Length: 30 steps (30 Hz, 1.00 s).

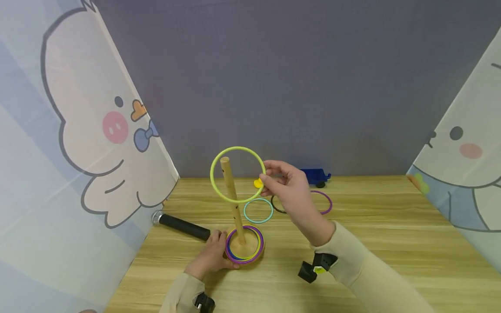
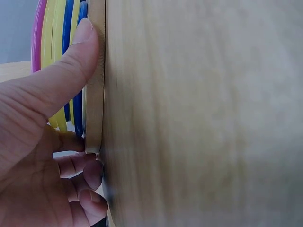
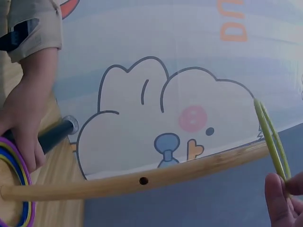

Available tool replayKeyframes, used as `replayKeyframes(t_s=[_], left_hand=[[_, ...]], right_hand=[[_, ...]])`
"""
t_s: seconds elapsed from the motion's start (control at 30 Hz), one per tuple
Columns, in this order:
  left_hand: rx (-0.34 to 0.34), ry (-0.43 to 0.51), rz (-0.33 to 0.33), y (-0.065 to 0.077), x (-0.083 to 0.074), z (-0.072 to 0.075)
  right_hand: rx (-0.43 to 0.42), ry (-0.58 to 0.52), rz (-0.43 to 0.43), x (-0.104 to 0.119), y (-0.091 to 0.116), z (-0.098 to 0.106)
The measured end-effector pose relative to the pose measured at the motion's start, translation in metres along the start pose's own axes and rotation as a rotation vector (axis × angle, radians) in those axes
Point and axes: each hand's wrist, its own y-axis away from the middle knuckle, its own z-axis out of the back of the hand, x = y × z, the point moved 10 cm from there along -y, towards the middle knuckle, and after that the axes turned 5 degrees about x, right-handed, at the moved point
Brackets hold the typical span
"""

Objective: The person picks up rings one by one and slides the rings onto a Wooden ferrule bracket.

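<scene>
My right hand (image 1: 289, 184) pinches a yellow-green ring (image 1: 212, 174) by its right side, thumb against fingertips. In the head view the ring surrounds the top of an upright wooden post (image 1: 231, 187). The right wrist view has the ring (image 3: 271, 137) nearly edge-on, overlapping the post's tip. My left hand (image 1: 213, 254) grips the edge of the round wooden base (image 1: 243, 251), its thumb (image 2: 71, 71) along the near side and fingers curled at the rim. Several stacked rings (image 2: 46, 42), purple, yellow and blue, lie on the base around the post's foot.
A black microphone (image 1: 184, 226) lies left of the base. Behind the stand, a light blue ring (image 1: 258, 222), a black ring (image 1: 273, 205) and a purple ring (image 1: 331, 203) lie on the table. Further back are a small yellow object (image 1: 257, 184) and a blue toy cart (image 1: 315, 176) beside the grey wall.
</scene>
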Motion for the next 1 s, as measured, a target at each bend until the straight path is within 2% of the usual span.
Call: replayKeyframes(t_s=[0.2,0.4,0.53,0.77,1.0], left_hand=[[0.013,0.028,0.012,0.001,0.000,-0.001],[0.009,0.021,0.017,0.001,0.000,0.000],[0.004,0.029,0.008,0.000,0.000,0.000],[-0.008,0.052,-0.011,0.001,-0.001,0.002],[0.005,0.042,0.007,0.000,0.000,0.001]], right_hand=[[-0.049,-0.018,-0.131,-0.027,-0.007,-0.001],[-0.023,-0.009,-0.269,-0.077,-0.001,-0.002],[0.002,0.038,-0.334,-0.113,0.008,-0.004],[0.072,0.148,-0.370,-0.167,0.026,-0.007],[0.106,0.205,-0.410,-0.200,0.041,-0.010]])
